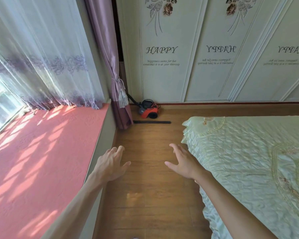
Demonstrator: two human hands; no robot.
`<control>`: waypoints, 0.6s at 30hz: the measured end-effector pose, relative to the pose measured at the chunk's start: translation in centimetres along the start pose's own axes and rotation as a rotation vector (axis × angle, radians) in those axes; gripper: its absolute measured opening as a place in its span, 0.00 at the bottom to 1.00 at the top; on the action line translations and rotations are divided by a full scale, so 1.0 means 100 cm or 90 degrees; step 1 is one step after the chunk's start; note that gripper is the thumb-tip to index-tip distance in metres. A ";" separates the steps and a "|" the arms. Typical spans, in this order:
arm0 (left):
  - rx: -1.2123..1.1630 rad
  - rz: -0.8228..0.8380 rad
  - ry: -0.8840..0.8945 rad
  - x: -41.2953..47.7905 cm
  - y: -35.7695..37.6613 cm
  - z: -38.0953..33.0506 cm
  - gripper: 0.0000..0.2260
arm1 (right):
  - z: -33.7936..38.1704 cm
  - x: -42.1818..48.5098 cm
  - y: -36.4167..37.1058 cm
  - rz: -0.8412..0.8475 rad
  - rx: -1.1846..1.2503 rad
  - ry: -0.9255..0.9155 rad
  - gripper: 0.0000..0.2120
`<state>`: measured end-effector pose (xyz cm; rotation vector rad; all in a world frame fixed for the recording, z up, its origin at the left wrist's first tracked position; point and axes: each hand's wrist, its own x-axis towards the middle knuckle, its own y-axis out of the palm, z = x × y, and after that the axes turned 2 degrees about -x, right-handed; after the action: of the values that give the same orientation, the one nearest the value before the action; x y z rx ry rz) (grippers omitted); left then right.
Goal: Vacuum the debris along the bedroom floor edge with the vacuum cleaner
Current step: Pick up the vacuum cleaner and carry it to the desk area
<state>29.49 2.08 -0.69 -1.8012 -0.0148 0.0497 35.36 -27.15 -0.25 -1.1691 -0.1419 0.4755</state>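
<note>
Red vacuum cleaner (148,111) by wardrobe (162,83), black tube (152,122) seemingly loose, left hand (110,163), right hand (183,163), grips apart

Pink window seat (41,144), purple curtain (109,49), quilted bed (248,161), lettered wardrobe doors (214,80)

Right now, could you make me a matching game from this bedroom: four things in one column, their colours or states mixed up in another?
1 vacuum cleaner
2 loose tube
3 bedspread
4 left hand

a black, lying flat on the floor
b pale green
c open, holding nothing
d red, by the wardrobe

Pairs: 1-d, 2-a, 3-b, 4-c
</note>
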 end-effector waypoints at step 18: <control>-0.009 0.064 0.071 0.238 0.009 0.018 0.25 | -0.048 0.185 -0.042 0.007 0.032 0.087 0.34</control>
<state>53.15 4.49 -2.59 -1.8158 0.1550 0.0209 54.79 -24.56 -0.84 -1.1497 -0.0059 0.4053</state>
